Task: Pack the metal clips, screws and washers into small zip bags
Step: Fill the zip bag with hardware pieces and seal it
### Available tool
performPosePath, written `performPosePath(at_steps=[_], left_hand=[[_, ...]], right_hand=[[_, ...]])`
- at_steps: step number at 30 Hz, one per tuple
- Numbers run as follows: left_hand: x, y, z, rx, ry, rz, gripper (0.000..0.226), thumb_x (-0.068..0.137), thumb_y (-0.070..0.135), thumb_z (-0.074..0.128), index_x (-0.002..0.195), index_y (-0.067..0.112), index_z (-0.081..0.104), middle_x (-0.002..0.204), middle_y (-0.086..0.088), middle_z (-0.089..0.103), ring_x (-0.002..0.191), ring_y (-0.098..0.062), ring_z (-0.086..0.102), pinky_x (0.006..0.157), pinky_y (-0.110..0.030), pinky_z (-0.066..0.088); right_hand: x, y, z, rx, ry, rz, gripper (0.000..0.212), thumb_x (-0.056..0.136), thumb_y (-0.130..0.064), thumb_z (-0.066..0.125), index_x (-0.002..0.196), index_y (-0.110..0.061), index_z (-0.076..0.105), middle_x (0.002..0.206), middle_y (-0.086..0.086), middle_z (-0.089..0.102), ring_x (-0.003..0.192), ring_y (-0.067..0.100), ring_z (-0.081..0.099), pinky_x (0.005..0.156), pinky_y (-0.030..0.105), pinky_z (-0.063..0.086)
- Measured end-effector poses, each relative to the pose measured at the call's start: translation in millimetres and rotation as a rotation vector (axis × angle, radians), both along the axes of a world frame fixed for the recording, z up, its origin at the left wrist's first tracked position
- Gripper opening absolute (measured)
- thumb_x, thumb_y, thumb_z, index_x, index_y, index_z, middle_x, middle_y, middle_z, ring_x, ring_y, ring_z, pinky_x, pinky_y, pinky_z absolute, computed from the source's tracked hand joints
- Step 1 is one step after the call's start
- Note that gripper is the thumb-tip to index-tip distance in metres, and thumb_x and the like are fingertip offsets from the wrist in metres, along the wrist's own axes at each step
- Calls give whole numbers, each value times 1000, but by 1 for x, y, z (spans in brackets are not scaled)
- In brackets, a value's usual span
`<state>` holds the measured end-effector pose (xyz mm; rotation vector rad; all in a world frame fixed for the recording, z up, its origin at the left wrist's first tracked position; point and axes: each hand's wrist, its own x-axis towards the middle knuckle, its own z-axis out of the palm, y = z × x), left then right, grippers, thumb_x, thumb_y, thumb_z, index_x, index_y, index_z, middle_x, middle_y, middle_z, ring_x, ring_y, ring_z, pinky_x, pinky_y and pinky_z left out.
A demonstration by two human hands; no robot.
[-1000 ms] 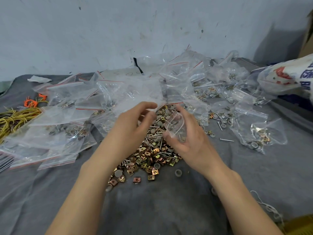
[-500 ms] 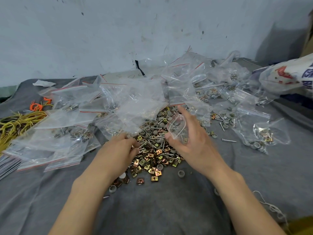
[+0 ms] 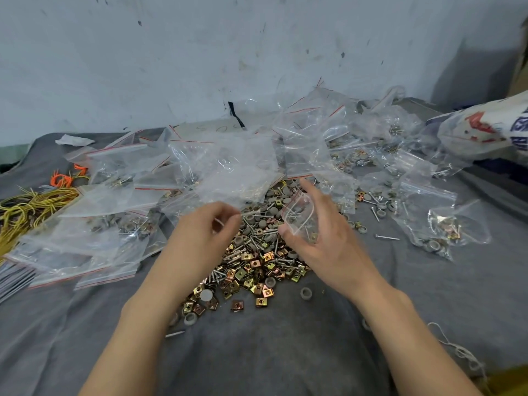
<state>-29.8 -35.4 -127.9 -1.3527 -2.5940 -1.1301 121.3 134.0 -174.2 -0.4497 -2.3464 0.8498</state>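
Note:
A heap of brass-coloured metal clips, screws and grey washers (image 3: 251,264) lies on the grey cloth (image 3: 257,352) in front of me. My right hand (image 3: 328,247) grips a small clear zip bag (image 3: 298,217) above the heap's right side, its mouth held open towards the left, with a few screws and a clip inside. My left hand (image 3: 200,238) hovers over the heap's left side, fingers curled, pinching a thin screw (image 3: 251,214) whose tip points at the bag.
Filled zip bags (image 3: 94,232) are stacked at the left and more (image 3: 440,224) lie at the right. Loose empty bags (image 3: 234,167) pile up behind the heap. Yellow wires (image 3: 25,207) lie far left, a printed sack (image 3: 485,130) far right, a stray screw (image 3: 387,237) beside it.
My left hand went down into the heap, then came up again pinching a screw and moved towards the bag. My right hand kept the bag nearly still.

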Motion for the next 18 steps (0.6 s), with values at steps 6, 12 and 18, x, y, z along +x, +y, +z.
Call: performPosePath(at_steps=[6,12,18], left_hand=[[28,30,27,83,102,-148,10,95,35,58,99,33,67,88,17,61,85,5,56,71,-9,41],[34,41,21,80,67,-206,16,97,43,53,107,39,65,94,20,61,86,7,57,71,-12,43],[6,23,14,75,-30,-87,20,98,39,50,110,33,65,93,22,65,86,6,58,65,-7,43]], right_hand=[[-2,-2,0,24,-2,-2,80,94,-63,57,157,-39,16,153,-11,40,137,12,42,111,35,36],[0,2,-2,10,17,-2,82,87,-67,53,156,-39,16,144,-18,41,133,9,45,109,34,37],[-1,7,-5,42,30,-19,79,93,-63,57,156,-40,15,135,-33,28,126,-15,27,106,17,24]])
